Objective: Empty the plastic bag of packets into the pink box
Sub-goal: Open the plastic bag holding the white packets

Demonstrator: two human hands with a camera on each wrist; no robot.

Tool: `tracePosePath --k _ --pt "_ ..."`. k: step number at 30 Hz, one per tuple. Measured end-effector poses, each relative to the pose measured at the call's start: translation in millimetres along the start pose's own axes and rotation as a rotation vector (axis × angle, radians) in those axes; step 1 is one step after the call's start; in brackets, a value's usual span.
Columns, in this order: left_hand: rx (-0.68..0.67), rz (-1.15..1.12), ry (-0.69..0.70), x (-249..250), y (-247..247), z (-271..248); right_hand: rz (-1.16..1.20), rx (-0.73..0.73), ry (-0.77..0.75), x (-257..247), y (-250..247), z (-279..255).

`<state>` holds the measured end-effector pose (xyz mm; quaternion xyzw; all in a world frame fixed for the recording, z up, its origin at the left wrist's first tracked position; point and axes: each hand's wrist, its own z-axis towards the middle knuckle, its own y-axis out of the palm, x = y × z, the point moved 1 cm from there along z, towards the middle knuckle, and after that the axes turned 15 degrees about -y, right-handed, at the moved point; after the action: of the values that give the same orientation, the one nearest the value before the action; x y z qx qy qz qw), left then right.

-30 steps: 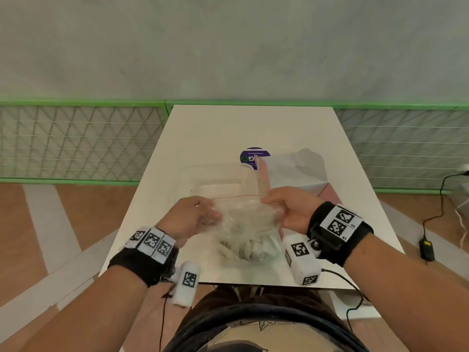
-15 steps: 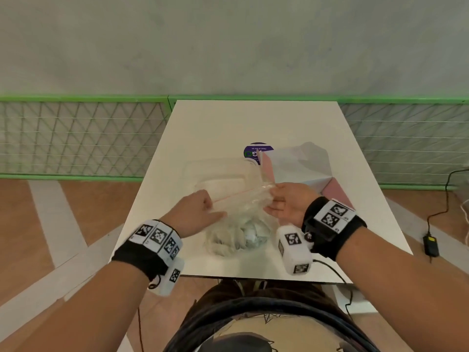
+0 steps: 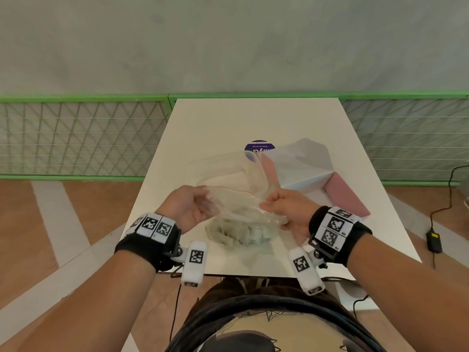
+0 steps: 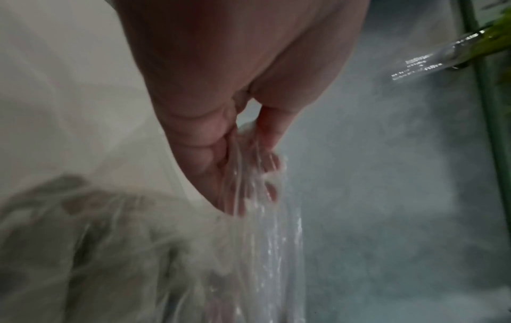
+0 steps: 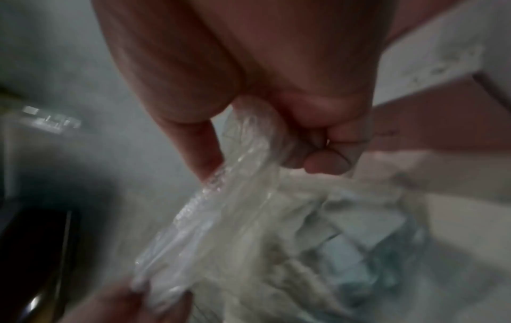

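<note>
A clear plastic bag (image 3: 241, 212) with a red zip line is held over the white table (image 3: 228, 123), near its front edge. Pale packets (image 3: 243, 233) bunch in the bag's lower part. My left hand (image 3: 189, 205) pinches the bag's left top edge, and the left wrist view shows the film (image 4: 257, 196) gathered between its fingers. My right hand (image 3: 286, 210) pinches the right top edge, with the film (image 5: 243, 174) held between thumb and fingers. The pink box (image 3: 337, 191) lies open behind my right hand, its white flap (image 3: 302, 161) raised.
A clear plastic container (image 3: 228, 166) sits on the table just behind the bag, left of the pink box. A round purple lid (image 3: 258, 146) lies behind it. A green-framed mesh fence (image 3: 81, 138) runs behind the table. A black adapter and cable (image 3: 434, 240) lie on the floor at right.
Both hands have turned palm-inward and pulled the bag's top edges up and slightly apart. The bag's mouth now bunches between them, and the packets have slid toward me.
</note>
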<state>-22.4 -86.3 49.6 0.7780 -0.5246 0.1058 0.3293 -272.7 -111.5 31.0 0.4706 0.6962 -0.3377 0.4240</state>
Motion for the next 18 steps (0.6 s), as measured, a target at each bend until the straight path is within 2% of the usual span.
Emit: tracePosePath --k 4,6,7,10,12,14,16,18 --pt "-0.005 0.060 -0.017 0.5 15.9 -7.3 -0.242 0.128 -0.128 -1.5 -2.8 -0.5" --pt "0.106 0.276 0.067 -5.1 19.7 -9.2 -0.299 0.190 -0.122 -3.5 -8.0 3.9" --pt "0.184 0.449 0.112 -8.3 19.2 -8.2 -0.228 0.215 -0.073 -4.7 -9.0 6.0" --pt "0.406 1.052 0.198 -18.2 12.7 -1.1 0.320 0.238 0.087 -6.0 -6.2 8.6" --pt "0.484 1.316 0.258 -23.7 5.7 5.8 0.509 0.238 0.118 -9.4 -3.7 9.9" --pt "0.478 1.287 0.315 -26.5 1.5 8.6 0.541 0.253 0.134 -12.5 -3.2 10.6" --pt "0.417 1.098 0.328 -27.3 -1.5 8.9 0.517 0.255 0.161 -11.6 -5.4 11.6" --pt "0.318 0.828 0.268 -24.8 -2.1 5.4 0.479 0.251 0.156 -4.7 -12.2 14.9"
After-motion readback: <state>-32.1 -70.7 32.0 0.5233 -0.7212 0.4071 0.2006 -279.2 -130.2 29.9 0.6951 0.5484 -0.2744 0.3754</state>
